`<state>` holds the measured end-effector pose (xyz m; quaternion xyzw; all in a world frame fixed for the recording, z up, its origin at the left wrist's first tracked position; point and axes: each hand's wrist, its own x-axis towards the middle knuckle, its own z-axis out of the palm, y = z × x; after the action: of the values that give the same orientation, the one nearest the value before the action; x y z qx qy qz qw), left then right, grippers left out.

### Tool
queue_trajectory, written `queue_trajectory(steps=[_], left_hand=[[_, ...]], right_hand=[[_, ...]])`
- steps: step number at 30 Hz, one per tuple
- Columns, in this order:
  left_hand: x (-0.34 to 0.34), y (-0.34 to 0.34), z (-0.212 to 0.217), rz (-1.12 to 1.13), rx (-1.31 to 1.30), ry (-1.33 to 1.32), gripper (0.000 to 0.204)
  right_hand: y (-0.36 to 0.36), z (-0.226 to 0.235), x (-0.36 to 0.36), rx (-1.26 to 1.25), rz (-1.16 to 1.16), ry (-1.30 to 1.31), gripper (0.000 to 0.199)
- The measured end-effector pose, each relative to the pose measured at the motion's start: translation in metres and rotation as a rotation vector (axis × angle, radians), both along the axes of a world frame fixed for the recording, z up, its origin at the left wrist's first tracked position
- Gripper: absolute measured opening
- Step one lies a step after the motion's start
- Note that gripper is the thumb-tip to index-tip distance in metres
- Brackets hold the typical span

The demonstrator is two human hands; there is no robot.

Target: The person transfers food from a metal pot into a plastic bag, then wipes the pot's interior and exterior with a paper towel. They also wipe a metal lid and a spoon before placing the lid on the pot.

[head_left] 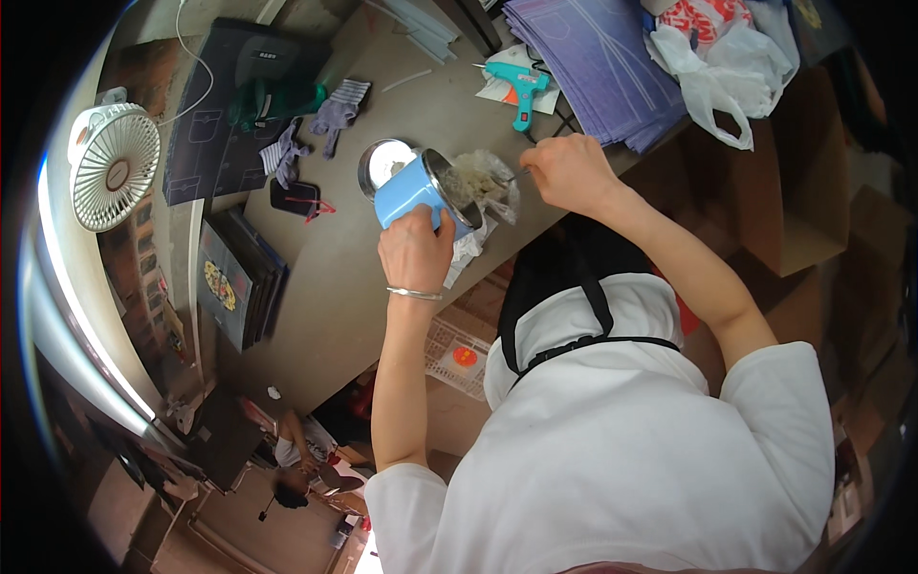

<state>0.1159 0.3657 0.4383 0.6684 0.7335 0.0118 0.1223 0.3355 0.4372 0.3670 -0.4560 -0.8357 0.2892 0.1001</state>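
Note:
My left hand (417, 247), a silver bangle at its wrist, is closed around a light-blue metal cup (406, 194). The cup lies tilted, its steel-rimmed mouth facing right. At that mouth sits a crumpled clear plastic bag (504, 196) with pale, lumpy contents; whether these are partly inside the cup I cannot tell. My right hand (572, 172) is pinched on a thin dark stick-like thing (519, 176) that points toward the bag. Behind the cup stands a round shiny metal container or lid (368, 169). White crumpled paper (467, 256) lies below the cup's mouth.
On the grey table (325, 258) are a teal glue gun (521, 88), a stack of purple printed sheets (598, 72), striped gloves (337, 115) and a phone (295, 198). White plastic bags (722, 81) lie far right. A fan (116, 167) is at left. Another person (296, 459) sits lower left.

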Motion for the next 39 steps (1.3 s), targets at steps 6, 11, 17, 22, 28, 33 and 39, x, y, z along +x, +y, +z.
queue_trajectory(steps=[6, 11, 17, 22, 28, 33, 39], left_hand=[[-0.002, -0.005, -0.002, -0.002, 0.016, -0.017, 0.03], [-0.003, -0.006, -0.001, 0.022, 0.008, -0.015, 0.03], [-0.007, -0.011, 0.008, 0.034, -0.006, -0.071, 0.03], [-0.017, -0.021, 0.007, 0.031, -0.028, -0.071, 0.031], [-0.009, -0.022, 0.008, -0.029, -0.013, -0.058, 0.031], [-0.003, -0.016, 0.005, -0.054, 0.023, -0.059, 0.03], [-0.005, -0.021, 0.001, -0.083, 0.041, -0.042, 0.031]], right_hand=[[0.002, 0.002, 0.001, 0.002, -0.073, 0.123, 0.015], [-0.01, -0.011, -0.011, -0.28, -0.194, 0.415, 0.017], [-0.036, -0.036, -0.036, -0.447, -0.243, 0.458, 0.019], [-0.036, -0.05, -0.02, -0.406, -0.363, 0.419, 0.019], [-0.039, -0.047, -0.042, -0.424, -0.267, 0.539, 0.019], [-0.024, -0.062, -0.018, -0.393, -0.397, 0.497, 0.017], [-0.02, -0.038, 0.005, -0.465, -0.345, 0.466, 0.017]])
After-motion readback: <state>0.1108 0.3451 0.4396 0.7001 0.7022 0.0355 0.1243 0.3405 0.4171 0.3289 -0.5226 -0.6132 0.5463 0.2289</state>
